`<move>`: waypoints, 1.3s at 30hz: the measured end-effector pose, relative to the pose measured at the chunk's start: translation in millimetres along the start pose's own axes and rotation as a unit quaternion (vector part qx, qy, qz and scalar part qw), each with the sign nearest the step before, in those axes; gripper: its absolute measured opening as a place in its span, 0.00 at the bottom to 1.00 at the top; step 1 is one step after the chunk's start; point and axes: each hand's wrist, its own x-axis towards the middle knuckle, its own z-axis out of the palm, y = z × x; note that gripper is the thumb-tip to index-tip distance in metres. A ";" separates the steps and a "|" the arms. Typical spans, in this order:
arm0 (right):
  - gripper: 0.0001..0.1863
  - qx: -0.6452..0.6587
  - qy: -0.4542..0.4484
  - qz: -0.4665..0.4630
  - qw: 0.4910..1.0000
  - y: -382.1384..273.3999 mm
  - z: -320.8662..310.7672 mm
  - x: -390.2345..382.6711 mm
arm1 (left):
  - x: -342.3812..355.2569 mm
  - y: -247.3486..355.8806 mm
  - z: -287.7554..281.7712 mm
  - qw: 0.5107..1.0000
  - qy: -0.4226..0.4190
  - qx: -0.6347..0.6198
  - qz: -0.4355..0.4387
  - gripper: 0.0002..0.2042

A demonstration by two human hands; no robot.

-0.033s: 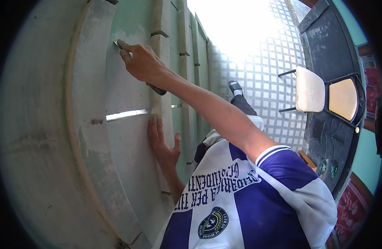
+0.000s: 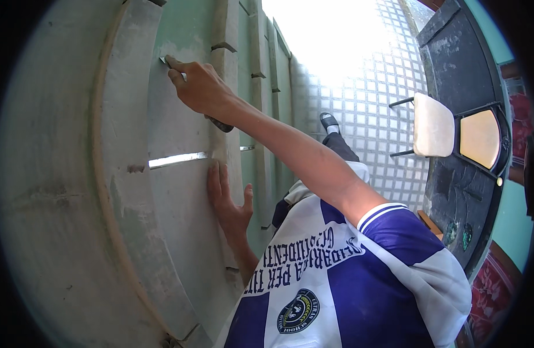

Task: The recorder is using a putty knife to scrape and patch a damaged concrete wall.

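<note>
My right hand [image 2: 202, 90] is closed around a scraper [image 2: 223, 126]; its dark handle end sticks out below the palm. The blade's bright corner shows past my fingertips, against a pale, worn panel [image 2: 180, 124]. Most of the tool is hidden by the hand. Green paint [image 2: 183, 29] shows on the surface just beyond the blade. Lower down, my left hand [image 2: 227, 206] rests with spread fingers on the panel and the edge of a raised wooden strip [image 2: 225, 75]. Between the two hands a bright narrow gap [image 2: 177, 160] crosses the panel.
More greenish boards and strips [image 2: 260, 104] run alongside on the right. A chair [image 2: 434, 124] with a cream seat stands on the tiled floor [image 2: 371, 87] beside a dark panel [image 2: 458, 64]. My sandalled foot [image 2: 329, 122] is on the tiles. Strong light comes from the far end.
</note>
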 end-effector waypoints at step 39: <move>0.23 -0.009 0.010 -0.032 0.999 0.7 2.5 9.8 | -0.3 -2.2 -3.3 1.000 -0.005 -0.015 -0.005 0.33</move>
